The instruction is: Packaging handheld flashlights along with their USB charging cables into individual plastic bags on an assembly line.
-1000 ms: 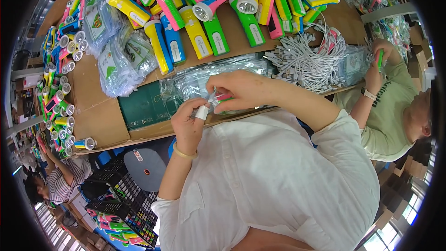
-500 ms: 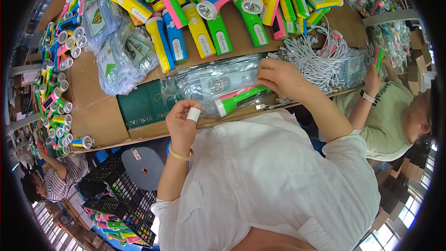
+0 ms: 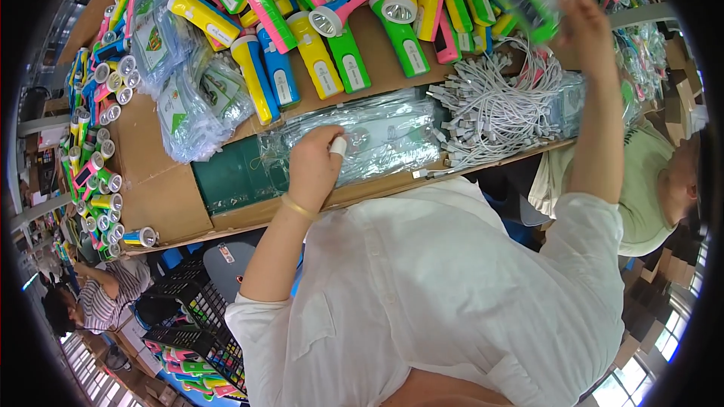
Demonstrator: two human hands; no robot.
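My right hand (image 3: pixel 587 26), smeared by motion, is raised at the upper right. Its fingers are at the edge of a clear bag with a green-and-black flashlight (image 3: pixel 520 0) inside, also blurred. My left hand (image 3: pixel 315 164), a white cover on one finger, lies with curled fingers on a stack of clear plastic bags (image 3: pixel 388 136); the fingertips pinch at the top bag. Loose flashlights in yellow, blue, green and pink are piled beyond the stack, such as a yellow flashlight (image 3: pixel 313 56). White charging cables (image 3: pixel 498 109) lie in a heap right of the bags.
Bags with printed cards (image 3: pixel 200 102) are heaped at the left, beside rows of flashlights (image 3: pixel 105 200) along the table's left side. A black crate (image 3: pixel 200 313) stands below the table. A co-worker in a green shirt (image 3: pixel 641 188) sits at the right; another in stripes (image 3: pixel 113 290) at the left.
My right hand has swung up and right with the bagged flashlight, away from the bag stack. My left hand has moved up and right onto the stack.
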